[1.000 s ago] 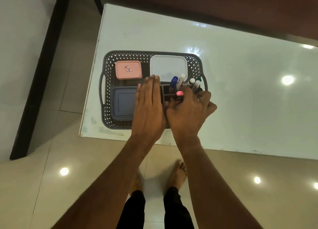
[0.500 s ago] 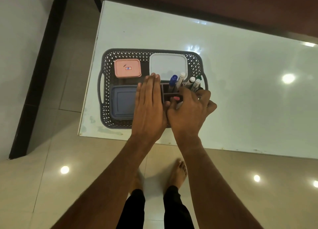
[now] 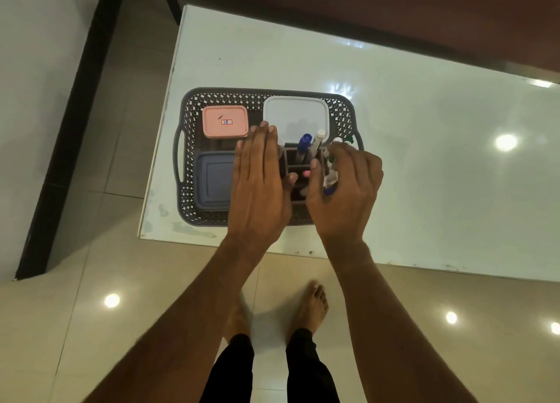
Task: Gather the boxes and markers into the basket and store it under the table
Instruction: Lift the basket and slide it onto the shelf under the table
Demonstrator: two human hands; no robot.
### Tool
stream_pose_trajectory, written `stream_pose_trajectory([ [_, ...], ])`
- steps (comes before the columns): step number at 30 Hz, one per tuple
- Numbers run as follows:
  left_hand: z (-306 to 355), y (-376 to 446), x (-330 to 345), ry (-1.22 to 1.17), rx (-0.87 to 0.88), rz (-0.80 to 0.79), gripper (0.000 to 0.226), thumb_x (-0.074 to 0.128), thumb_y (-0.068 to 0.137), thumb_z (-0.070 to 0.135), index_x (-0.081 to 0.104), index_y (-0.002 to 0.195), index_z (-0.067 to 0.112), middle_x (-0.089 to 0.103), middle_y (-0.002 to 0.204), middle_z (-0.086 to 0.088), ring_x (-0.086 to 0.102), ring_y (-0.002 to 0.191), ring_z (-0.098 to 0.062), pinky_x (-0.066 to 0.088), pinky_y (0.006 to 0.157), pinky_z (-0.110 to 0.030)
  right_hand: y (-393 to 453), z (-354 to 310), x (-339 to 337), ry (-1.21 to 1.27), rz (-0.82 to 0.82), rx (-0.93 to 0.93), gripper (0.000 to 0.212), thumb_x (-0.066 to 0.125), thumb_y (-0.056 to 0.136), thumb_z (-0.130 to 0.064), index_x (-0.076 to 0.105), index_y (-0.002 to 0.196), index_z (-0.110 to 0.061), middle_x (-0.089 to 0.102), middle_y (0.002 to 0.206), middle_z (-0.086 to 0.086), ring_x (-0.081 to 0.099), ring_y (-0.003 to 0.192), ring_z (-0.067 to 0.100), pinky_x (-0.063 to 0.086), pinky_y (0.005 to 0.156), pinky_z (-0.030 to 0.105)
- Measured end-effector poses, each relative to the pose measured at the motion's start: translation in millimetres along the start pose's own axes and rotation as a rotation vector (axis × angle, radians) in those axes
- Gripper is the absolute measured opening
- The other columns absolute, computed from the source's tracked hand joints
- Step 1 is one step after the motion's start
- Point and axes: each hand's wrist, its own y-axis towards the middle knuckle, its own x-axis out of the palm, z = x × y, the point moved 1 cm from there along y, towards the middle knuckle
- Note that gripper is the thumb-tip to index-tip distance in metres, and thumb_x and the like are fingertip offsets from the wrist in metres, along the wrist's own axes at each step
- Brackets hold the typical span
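Basket (image 3: 194,163): it sits on the counter (image 3: 424,160) at your near left corner, and has not moved over the last second.
Boxes: pink box (image 3: 225,121) in the basket's far left, blue box (image 3: 212,181) near left, white box (image 3: 295,117) far middle; all three are already in.
Left hand (image 3: 257,184): flat over the basket's middle, fingers straight and together, holding nothing.
Organizer (image 3: 298,172): right half of the basket, with markers (image 3: 304,143) standing upright in it.
Right hand (image 3: 345,190): a moment ago pressed against your left hand, now drawn right; fingers curled round blurred markers.
Meaning: gathering looks nearly done; seat these, then take the handles and lower the basket under the counter.
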Motion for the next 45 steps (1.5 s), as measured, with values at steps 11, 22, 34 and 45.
stream_pose_trajectory([
  [11, -54.1, 16.4, -24.9, 0.009, -0.266, 0.094, 0.068, 0.046, 0.105, 0.036, 0.021, 0.161, 0.006, 0.025, 0.167, -0.017, 0.019, 0.156, -0.035, 0.022, 0.127, -0.054, 24.6, 56.1, -3.1, 0.409, -0.167, 0.388, 0.042, 0.054, 0.105, -0.026, 0.055, 0.143, -0.008, 0.056, 0.148, 0.004, 0.050, 0.140, 0.015, 0.039, 0.119, 0.031],
  [22, -112.8, 14.0, -26.1, -0.405, -0.569, 0.043, 0.065, 0.044, 0.106, 0.042, 0.024, 0.161, 0.015, 0.035, 0.164, -0.005, 0.034, 0.151, -0.024, 0.034, 0.123, -0.051, 21.5, 83.5, 13.0, 0.764, -0.333, 0.740, 0.045, 0.056, 0.101, -0.015, 0.054, 0.145, -0.013, 0.063, 0.142, 0.004, 0.060, 0.132, 0.023, 0.045, 0.114, 0.054],
  [34, -142.0, 13.7, -34.8, -0.944, -0.678, -0.046, 0.036, 0.046, 0.107, 0.008, 0.061, 0.139, 0.010, 0.071, 0.130, -0.010, 0.068, 0.121, -0.027, 0.054, 0.106, -0.049, 13.2, 83.9, 16.8, 0.778, -0.442, 0.712, 0.032, 0.046, 0.107, -0.009, 0.066, 0.132, -0.008, 0.074, 0.121, 0.011, 0.073, 0.109, 0.025, 0.061, 0.086, 0.034],
  [45, -141.2, 7.2, -32.1, -1.139, -0.746, -0.019, 0.039, 0.040, 0.111, 0.022, 0.058, 0.141, 0.004, 0.069, 0.132, -0.011, 0.065, 0.125, -0.031, 0.058, 0.100, -0.039, 11.0, 85.3, 15.8, 0.758, -0.424, 0.695, 0.032, 0.044, 0.110, -0.020, 0.068, 0.129, -0.010, 0.074, 0.121, 0.013, 0.071, 0.112, 0.034, 0.055, 0.100, 0.059],
])
